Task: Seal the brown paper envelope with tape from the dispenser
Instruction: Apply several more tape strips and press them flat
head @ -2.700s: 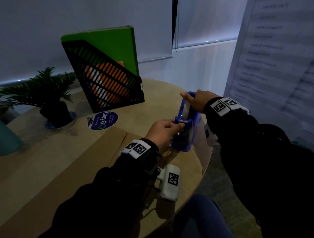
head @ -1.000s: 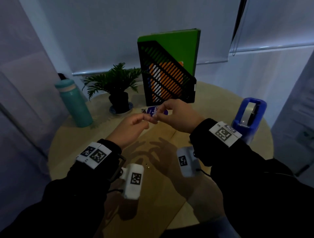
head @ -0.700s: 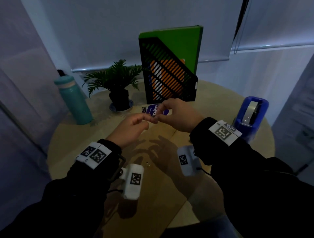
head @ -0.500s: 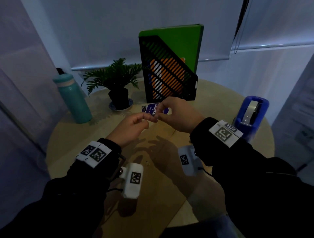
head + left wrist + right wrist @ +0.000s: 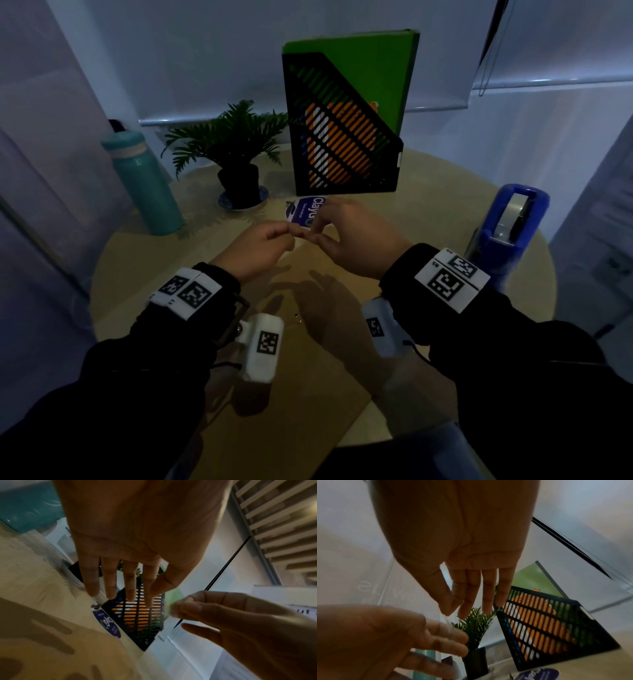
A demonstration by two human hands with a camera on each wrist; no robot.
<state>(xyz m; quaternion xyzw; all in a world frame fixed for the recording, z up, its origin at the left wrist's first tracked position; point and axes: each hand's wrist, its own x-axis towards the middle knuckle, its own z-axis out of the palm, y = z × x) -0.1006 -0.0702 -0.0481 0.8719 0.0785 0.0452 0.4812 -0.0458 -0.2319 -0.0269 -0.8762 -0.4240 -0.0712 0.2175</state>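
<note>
Envelope [image 5: 219, 359]: flat under both raised hands.
Left hand [image 5: 260, 248]: thumb and forefinger pinch one tape end.
Right hand [image 5: 356, 240]: pinches the other.
Advice: I'd keep the strip taut, lowering it level.

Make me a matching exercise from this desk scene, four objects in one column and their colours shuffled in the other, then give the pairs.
Objects:
1. tape dispenser
2. water bottle
3. envelope
4. file holder

Colours:
A. black
B. brown
C. blue
D. teal

Pairs: 1-C, 2-D, 3-B, 4-A
</note>
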